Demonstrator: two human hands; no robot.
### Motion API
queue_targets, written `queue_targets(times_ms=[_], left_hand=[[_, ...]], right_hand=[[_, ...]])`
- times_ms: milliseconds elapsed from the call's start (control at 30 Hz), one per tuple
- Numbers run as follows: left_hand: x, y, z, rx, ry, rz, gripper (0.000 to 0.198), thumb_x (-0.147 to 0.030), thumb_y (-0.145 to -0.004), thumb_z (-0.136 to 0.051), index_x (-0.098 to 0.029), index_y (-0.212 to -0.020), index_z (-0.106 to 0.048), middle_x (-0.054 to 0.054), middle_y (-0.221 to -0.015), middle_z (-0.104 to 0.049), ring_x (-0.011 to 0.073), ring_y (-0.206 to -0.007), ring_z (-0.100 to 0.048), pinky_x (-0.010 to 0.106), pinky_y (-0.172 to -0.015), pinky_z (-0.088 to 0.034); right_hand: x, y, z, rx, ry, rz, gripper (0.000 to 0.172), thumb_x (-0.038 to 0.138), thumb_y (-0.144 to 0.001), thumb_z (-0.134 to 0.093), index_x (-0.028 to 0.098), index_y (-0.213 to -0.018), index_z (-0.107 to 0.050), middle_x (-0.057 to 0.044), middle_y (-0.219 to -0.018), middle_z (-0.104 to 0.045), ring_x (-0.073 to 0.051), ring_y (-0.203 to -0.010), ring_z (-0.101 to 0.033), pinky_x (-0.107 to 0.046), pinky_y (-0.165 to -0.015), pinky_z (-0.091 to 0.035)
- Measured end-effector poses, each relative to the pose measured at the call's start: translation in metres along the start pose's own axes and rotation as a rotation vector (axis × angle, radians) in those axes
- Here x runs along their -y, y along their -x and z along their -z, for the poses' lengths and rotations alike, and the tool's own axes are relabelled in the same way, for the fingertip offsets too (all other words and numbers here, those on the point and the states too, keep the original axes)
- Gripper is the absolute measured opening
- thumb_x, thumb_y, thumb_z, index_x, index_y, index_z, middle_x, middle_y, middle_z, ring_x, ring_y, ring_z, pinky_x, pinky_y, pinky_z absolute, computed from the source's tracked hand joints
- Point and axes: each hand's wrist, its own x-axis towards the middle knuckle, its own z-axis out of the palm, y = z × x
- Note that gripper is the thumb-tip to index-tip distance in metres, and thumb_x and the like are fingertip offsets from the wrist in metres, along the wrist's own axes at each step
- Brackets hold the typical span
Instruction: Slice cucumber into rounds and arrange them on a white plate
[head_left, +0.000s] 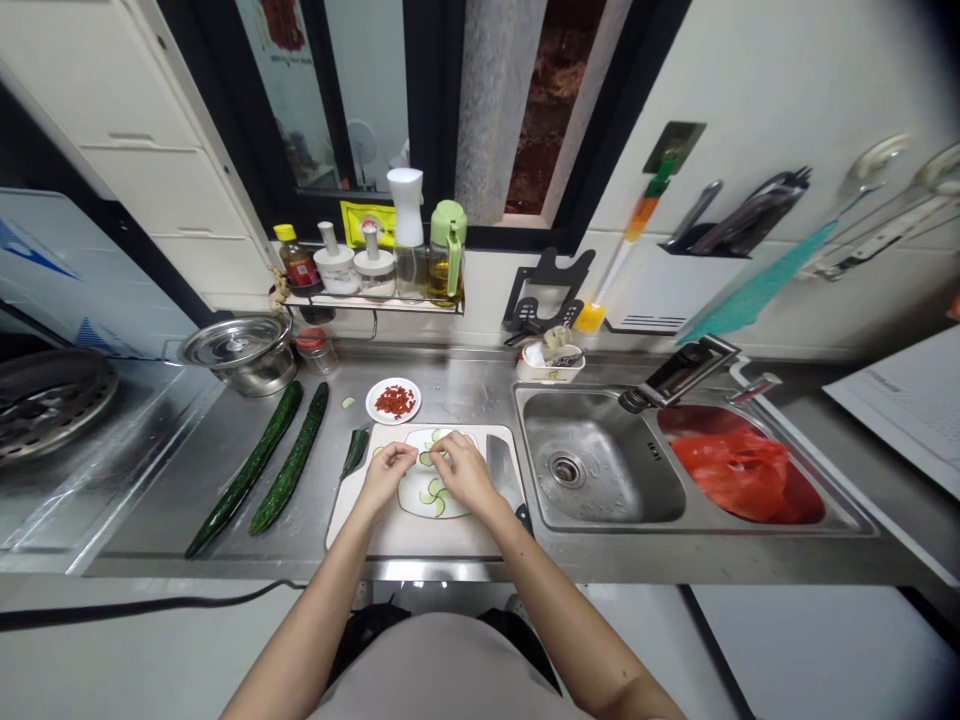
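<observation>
A white plate (411, 500) lies on the pale cutting board (367, 540), with thin half-round cucumber slices (433, 497) arranged in a fan near its front and more slices towards its back. Over the plate's left edge, my left hand (390, 470) has thumb and fingers pinched together; anything between them is too small to make out. My right hand (463, 472) is above the plate's right side, its fingertips closed at a cucumber slice (426, 459). The kitchen knife (501, 465) rests on the board's right side, partly hidden by my right arm.
Two whole cucumbers (289, 480) lie left of the board, and a cut cucumber end (355, 451) touches its left edge. A small dish (381, 407) of red pieces stands behind. The sink (611, 515) is at right; a lidded steel pot (259, 370) stands back left.
</observation>
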Motion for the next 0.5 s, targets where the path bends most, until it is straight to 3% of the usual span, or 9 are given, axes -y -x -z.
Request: queue_targets(times_ms=[167, 333, 500], left_hand=[[-0.003, 0.003, 0.0, 0.076, -0.022, 0.125, 0.054, -0.071, -0.07, -0.054, -0.017, -0.061, -0.058, 0.001, -0.053, -0.055, 0.0101, -0.049, -0.043, 0.023, -0.05, -0.032], [-0.016, 0.01, -0.002, 0.206, 0.141, 0.346, 0.063, -0.074, -0.074, -0.045, -0.015, -0.075, -0.064, 0.001, -0.057, -0.056, 0.0059, -0.044, -0.04, 0.019, -0.043, -0.02], [-0.026, 0.009, -0.002, 0.209, 0.242, 0.303, 0.051, -0.062, -0.07, -0.061, -0.013, -0.087, -0.065, 0.001, -0.064, -0.059, 0.0051, -0.047, -0.044, 0.017, -0.041, -0.021]], right_hand=[[0.007, 0.0, 0.007, -0.035, 0.03, 0.046, 0.016, 0.023, -0.091, -0.048, 0.022, -0.089, -0.063, -0.005, -0.092, -0.058, -0.019, -0.092, -0.05, -0.03, -0.081, -0.041], [0.01, -0.001, 0.014, -0.051, 0.11, 0.158, 0.021, 0.026, -0.093, -0.045, 0.022, -0.096, -0.065, -0.007, -0.094, -0.058, -0.02, -0.093, -0.049, -0.031, -0.081, -0.041], [0.005, -0.002, 0.021, 0.008, 0.212, 0.276, 0.025, 0.024, -0.093, -0.043, 0.025, -0.104, -0.066, -0.008, -0.102, -0.058, -0.021, -0.095, -0.047, -0.033, -0.082, -0.04]])
